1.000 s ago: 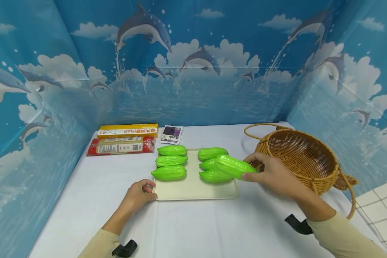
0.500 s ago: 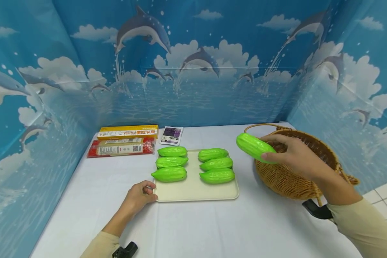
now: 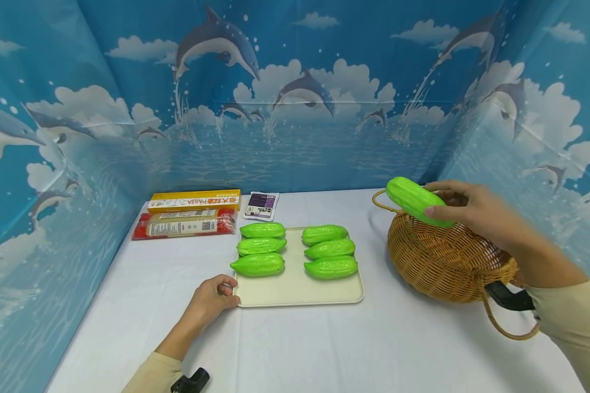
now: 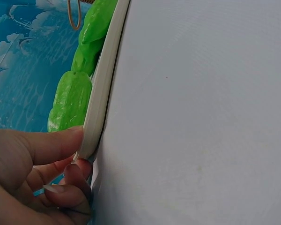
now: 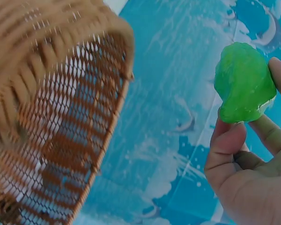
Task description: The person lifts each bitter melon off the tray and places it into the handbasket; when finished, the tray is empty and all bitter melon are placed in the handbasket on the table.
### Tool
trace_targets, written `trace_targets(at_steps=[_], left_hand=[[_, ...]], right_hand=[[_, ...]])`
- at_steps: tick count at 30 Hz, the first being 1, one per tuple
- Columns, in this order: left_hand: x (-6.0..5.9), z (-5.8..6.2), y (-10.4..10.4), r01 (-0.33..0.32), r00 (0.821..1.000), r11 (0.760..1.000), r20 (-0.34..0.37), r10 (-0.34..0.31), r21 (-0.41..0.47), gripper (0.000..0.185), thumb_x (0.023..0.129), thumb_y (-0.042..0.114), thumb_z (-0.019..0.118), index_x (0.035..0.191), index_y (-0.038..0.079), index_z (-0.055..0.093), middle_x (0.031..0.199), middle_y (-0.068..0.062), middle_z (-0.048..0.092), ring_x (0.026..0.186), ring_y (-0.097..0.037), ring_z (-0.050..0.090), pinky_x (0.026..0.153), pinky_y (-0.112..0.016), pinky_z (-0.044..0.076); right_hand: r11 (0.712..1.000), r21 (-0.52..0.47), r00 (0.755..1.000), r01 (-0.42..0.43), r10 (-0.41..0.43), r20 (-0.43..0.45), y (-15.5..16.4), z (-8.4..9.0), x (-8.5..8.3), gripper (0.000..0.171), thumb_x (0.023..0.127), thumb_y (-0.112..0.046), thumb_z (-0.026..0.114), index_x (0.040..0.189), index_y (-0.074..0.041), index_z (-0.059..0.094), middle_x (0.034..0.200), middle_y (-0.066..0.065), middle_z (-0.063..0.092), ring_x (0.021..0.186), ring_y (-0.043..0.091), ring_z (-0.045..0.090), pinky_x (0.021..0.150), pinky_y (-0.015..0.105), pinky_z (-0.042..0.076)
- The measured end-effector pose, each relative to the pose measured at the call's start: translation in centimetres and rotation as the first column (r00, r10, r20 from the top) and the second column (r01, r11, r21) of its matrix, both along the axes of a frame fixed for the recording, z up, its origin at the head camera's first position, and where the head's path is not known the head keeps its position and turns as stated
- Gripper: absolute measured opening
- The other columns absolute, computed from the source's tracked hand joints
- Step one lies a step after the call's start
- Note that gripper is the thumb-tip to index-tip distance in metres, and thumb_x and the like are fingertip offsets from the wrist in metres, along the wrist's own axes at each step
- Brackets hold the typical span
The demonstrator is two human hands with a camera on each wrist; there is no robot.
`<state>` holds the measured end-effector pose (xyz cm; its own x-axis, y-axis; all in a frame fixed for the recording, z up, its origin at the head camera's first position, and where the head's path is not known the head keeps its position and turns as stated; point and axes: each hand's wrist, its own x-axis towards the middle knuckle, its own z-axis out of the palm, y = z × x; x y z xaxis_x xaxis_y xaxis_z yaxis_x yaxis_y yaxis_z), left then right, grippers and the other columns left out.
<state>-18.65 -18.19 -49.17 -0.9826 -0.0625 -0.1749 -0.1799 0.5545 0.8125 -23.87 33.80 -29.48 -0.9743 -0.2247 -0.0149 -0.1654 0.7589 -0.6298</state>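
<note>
My right hand (image 3: 477, 210) holds a bright green, ridged bitter melon (image 3: 418, 201) between thumb and fingers, raised over the wicker basket (image 3: 432, 259). In the right wrist view the bitter melon (image 5: 243, 84) shows end-on, apart from the basket (image 5: 114, 42). My left hand (image 3: 210, 299) pinches the near left corner of a cream tray (image 3: 297, 292). Thumb and fingers of that hand meet at the tray's rim (image 4: 100, 103) in the left wrist view. On the tray lie three bitter melons (image 3: 258, 265) at left and three more bitter melons (image 3: 331, 267) at right.
A yellow pasta box (image 3: 194, 200), red-ended noodle packs (image 3: 184, 222) and a purple-and-white pouch (image 3: 260, 206) lie at the table's back left. A looped basket handle (image 3: 513, 334) hangs at the basket's near side. Dolphin-print curtains (image 3: 295, 147) enclose the back and sides.
My right hand has carried the bitter melon from above the tray's right side up and rightward to over the basket. My left hand has stayed at the tray corner.
</note>
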Motion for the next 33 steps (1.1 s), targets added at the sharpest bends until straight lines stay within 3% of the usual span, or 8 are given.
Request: trace_targets(at_steps=[8,14,21,26,33], left_hand=[[0.1,0.1,0.0,-0.004,1.0,1.0,0.005,0.004,0.001,0.03,0.082,0.004,0.082,0.108,0.008,0.068,0.089,-0.006,0.058,0.082,-0.021,0.052,0.07,-0.033,0.043],[0.1,0.1,0.0,-0.008,1.0,1.0,0.004,0.008,0.004,0.03,0.082,0.004,0.083,0.107,0.008,0.068,0.09,-0.006,0.058,0.082,-0.021,0.052,0.07,-0.033,0.043],[0.1,0.0,0.1,-0.009,1.0,1.0,0.003,0.009,0.009,0.03,0.082,0.003,0.083,0.107,0.007,0.068,0.09,-0.006,0.059,0.082,-0.02,0.053,0.071,-0.033,0.044],[0.1,-0.1,0.1,-0.005,1.0,1.0,0.0,0.005,0.019,0.03,0.081,0.003,0.083,0.107,0.007,0.069,0.09,-0.006,0.059,0.082,-0.02,0.053,0.071,-0.033,0.044],[0.1,-0.1,0.1,-0.005,1.0,1.0,-0.004,0.005,0.017,0.03,0.081,0.003,0.083,0.107,0.007,0.069,0.089,-0.006,0.059,0.081,-0.019,0.053,0.071,-0.033,0.044]], right_hand=[[0.997,0.073,1.0,0.007,-0.007,-0.001,2.0,1.4,-1.8,0.07,0.099,-0.043,0.065,0.155,-0.011,0.039,0.138,0.026,0.053,0.1,0.023,0.057,0.068,0.036,0.051],[0.999,0.049,1.0,0.01,-0.011,0.025,3.4,1.2,-3.4,0.078,0.101,-0.043,0.062,0.162,-0.014,0.024,0.142,0.029,0.046,0.104,0.028,0.056,0.073,0.039,0.051],[0.997,0.069,0.997,-0.015,0.009,0.077,4.9,0.4,-5.1,0.075,0.103,-0.041,0.059,0.16,-0.005,0.025,0.144,0.035,0.041,0.103,0.029,0.055,0.074,0.042,0.05],[0.995,0.089,0.989,-0.049,0.037,0.142,5.9,-0.7,-5.8,0.072,0.103,-0.038,0.059,0.158,-0.002,0.028,0.14,0.036,0.045,0.089,0.026,0.058,0.07,0.043,0.051],[0.987,0.109,0.973,-0.117,0.091,0.213,7.4,-2.2,-6.0,0.072,0.104,-0.038,0.058,0.156,0.001,0.028,0.141,0.037,0.044,0.098,0.028,0.061,0.076,0.046,0.054]])
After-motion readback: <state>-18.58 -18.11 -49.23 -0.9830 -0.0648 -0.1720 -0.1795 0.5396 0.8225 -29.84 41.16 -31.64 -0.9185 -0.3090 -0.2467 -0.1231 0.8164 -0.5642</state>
